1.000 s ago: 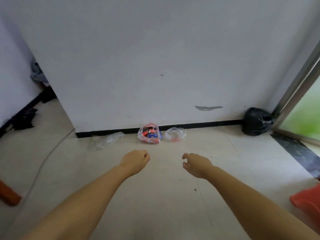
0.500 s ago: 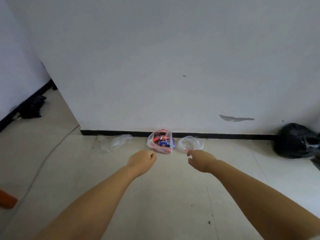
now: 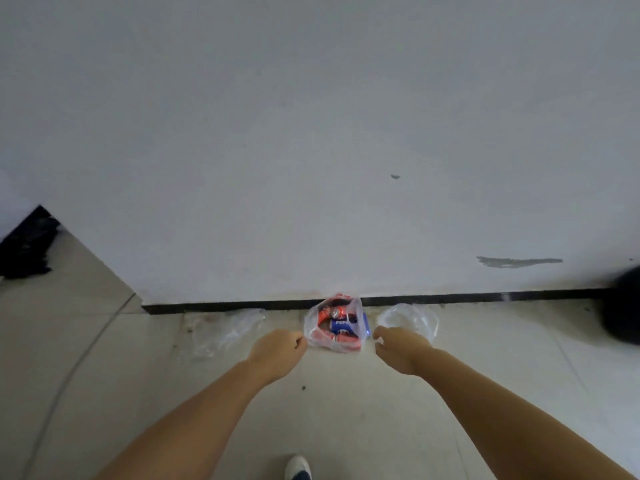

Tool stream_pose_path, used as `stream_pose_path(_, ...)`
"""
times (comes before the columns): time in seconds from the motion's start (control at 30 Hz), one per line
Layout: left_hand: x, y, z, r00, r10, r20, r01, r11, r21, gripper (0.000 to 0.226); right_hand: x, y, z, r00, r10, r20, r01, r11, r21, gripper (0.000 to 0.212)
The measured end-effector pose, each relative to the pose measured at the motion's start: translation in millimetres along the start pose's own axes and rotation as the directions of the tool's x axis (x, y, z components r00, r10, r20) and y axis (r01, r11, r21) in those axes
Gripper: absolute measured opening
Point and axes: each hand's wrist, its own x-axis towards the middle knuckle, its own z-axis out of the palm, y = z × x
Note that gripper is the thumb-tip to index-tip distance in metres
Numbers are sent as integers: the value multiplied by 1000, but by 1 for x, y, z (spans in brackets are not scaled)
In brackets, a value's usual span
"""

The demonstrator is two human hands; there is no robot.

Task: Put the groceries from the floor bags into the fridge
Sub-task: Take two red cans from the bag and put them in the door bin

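The step in hand is judged to be the pickup of the bag of cans [image 3: 335,325], which sits on the floor [image 3: 346,410] against the black skirting [image 3: 485,295] at the wall foot, in line w/ the gap between the two hands and beyond it. The left hand [image 3: 277,355] is seen w/ fingers curled in, nothing held; its knuckles come near the bag's left edge, contact can't be told. The right hand [image 3: 401,351] is loosely curled, thumb and fingers slightly apart, nothing held, just short of the bag's right edge. So neither grip has hold of anything yet. Red and blue cans are visible thru the thin plastic; the load is prob. heavy for the film, so the bag is best taken by gathered plastic at the mouth or by both handles, not by a pinch of one wall, which could tear or tip cans out. A 2nd clear bag [image 3: 408,322], seemingly near empty, lies just beyond the right hand; a flattened clear bag [image 3: 225,332] lies beyond and left of the left hand; both are best left untouched for now. The fridge isn't in view, so a secure carry is needed. A shoe tip [image 3: 298,467] is seen at the frame bottom.
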Motion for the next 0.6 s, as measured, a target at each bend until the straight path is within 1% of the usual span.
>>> stream_pose_path(0.17, 93, -8, 1, 995, -7, 99, 7, 1000, 2, 40, 72, 26, 2, 995, 56, 87, -61, 997, 50, 38)
stream_pose_path(0.3, 172, -10, 37, 986, 7, 168, -4, 1000, -17, 34, 148, 57, 10, 986, 41, 160, -49, 998, 46, 37)
stream_pose_path(0.4, 237, -24, 86, 981, 7, 194, 4, 998, -56, 31, 215, 82, 30, 988, 11, 156, -18, 999, 48, 37)
stream_pose_path(0.5, 305, -52, 157, 981, 7, 194, 8, 997, -79, 31, 291, 105, 74, 988, -46, 147, 47, 999, -9, 36)
stream_pose_path(0.6, 373, -87, 238, 985, 57, 165, -62, 998, 28, 28, 375, 118, 138, 980, -153, 132, 174, 970, -167, 35)
